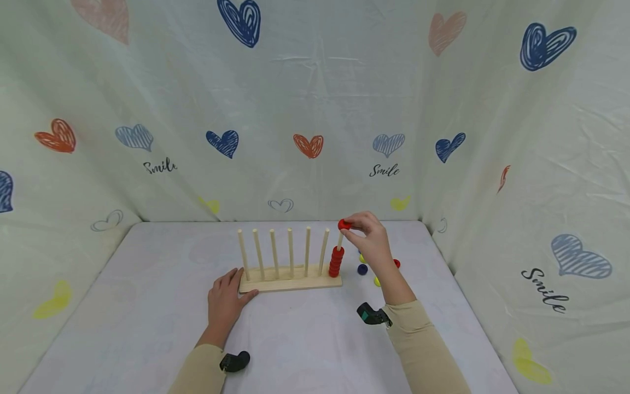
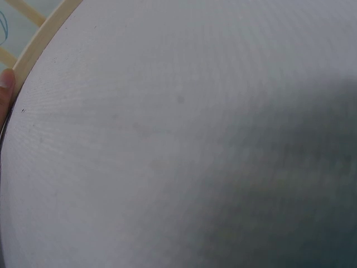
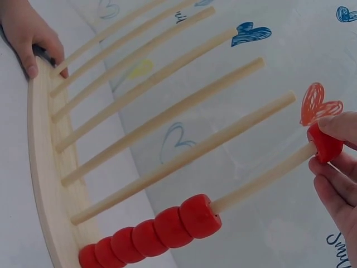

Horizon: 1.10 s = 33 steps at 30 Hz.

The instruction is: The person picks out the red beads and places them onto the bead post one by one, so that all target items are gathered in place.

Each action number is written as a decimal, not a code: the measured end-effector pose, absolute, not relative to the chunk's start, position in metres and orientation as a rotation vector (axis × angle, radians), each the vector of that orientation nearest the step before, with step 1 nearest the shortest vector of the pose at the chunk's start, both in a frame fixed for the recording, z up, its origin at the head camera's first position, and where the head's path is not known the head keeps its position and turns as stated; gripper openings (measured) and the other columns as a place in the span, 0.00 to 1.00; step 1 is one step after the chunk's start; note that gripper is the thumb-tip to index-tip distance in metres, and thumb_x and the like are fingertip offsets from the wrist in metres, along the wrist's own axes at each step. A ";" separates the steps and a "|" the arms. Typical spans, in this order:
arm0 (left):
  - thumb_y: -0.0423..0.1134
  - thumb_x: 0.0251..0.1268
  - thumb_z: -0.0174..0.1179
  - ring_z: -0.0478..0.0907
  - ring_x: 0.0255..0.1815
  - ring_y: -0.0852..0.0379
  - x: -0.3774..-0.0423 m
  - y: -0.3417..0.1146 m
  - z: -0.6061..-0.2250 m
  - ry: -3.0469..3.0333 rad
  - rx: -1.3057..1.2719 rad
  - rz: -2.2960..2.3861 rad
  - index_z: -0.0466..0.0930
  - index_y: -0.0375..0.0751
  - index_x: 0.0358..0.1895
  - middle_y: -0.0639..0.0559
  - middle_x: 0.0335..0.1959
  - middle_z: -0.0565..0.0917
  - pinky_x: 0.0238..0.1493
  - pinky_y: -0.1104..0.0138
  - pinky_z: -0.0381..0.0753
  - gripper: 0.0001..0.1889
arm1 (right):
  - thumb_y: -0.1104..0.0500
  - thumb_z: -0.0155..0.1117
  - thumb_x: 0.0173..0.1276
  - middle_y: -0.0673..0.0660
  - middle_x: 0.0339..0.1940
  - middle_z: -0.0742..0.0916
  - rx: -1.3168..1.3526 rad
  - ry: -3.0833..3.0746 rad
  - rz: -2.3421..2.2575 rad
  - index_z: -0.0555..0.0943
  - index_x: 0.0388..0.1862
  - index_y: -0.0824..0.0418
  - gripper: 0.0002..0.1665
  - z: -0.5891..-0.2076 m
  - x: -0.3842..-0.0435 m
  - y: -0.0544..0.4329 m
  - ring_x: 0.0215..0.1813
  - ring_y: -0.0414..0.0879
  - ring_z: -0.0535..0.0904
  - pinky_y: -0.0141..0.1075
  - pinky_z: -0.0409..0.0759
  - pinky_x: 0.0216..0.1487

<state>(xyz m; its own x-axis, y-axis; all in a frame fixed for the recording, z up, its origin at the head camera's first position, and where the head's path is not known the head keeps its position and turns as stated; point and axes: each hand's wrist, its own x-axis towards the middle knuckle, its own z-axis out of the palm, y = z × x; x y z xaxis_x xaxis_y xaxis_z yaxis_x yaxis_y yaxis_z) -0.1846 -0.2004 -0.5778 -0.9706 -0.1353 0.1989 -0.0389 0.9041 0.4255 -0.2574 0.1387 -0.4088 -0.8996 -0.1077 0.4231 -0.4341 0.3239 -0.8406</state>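
Note:
A wooden peg stand (image 1: 290,282) with a row of upright pegs stands on the table. My left hand (image 1: 225,298) holds the left end of its base, with thumb and fingers on opposite sides in the right wrist view. My right hand (image 1: 371,241) pinches a red bead (image 3: 325,143) between thumb and fingers, right at the tip of the rightmost peg (image 3: 265,177). Lower on that same peg sits a stack of several red beads (image 1: 336,262), reaching down to the base. The other pegs carry no beads. The left wrist view catches only a fingertip (image 2: 6,79) beside the base edge.
Loose beads lie right of the stand, partly behind my right forearm: a dark blue bead (image 1: 362,269), a yellow bead (image 1: 377,281) and a red bead (image 1: 396,264) among them. A cloth with printed hearts (image 1: 308,146) hangs behind and beside the table.

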 end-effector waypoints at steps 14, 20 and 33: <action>0.54 0.57 0.69 0.61 0.65 0.33 -0.184 -0.198 -0.577 -2.848 0.146 -0.635 0.66 0.34 0.70 0.34 0.68 0.66 0.61 0.40 0.62 0.42 | 0.66 0.71 0.62 0.55 0.45 0.81 0.463 -2.376 1.552 0.85 0.46 0.64 0.13 -0.408 -0.255 0.141 0.49 0.49 0.81 0.41 0.78 0.57; 0.54 0.56 0.69 0.61 0.65 0.33 -0.185 -0.198 -0.577 -2.843 0.135 -0.630 0.66 0.34 0.70 0.34 0.68 0.66 0.60 0.40 0.63 0.42 | 0.63 0.70 0.64 0.55 0.47 0.81 0.420 -2.428 1.492 0.84 0.49 0.64 0.15 -0.409 -0.255 0.146 0.51 0.50 0.80 0.43 0.77 0.58; 0.55 0.57 0.68 0.60 0.66 0.34 -0.187 -0.200 -0.579 -2.864 0.146 -0.634 0.64 0.36 0.71 0.35 0.69 0.64 0.61 0.40 0.61 0.42 | 0.63 0.70 0.64 0.55 0.49 0.81 0.341 -2.488 1.412 0.83 0.49 0.64 0.15 -0.427 -0.255 0.167 0.51 0.51 0.78 0.45 0.78 0.56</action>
<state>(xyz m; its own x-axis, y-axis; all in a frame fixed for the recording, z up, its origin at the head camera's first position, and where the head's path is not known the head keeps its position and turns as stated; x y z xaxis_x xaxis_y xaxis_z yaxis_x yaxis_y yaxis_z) -0.1866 -0.2001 -0.5795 -0.9742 -0.1399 0.1770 -0.0522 0.9030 0.4265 -0.2545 0.1672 -0.4273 -0.9386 -0.0749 0.3368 -0.3276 0.4998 -0.8018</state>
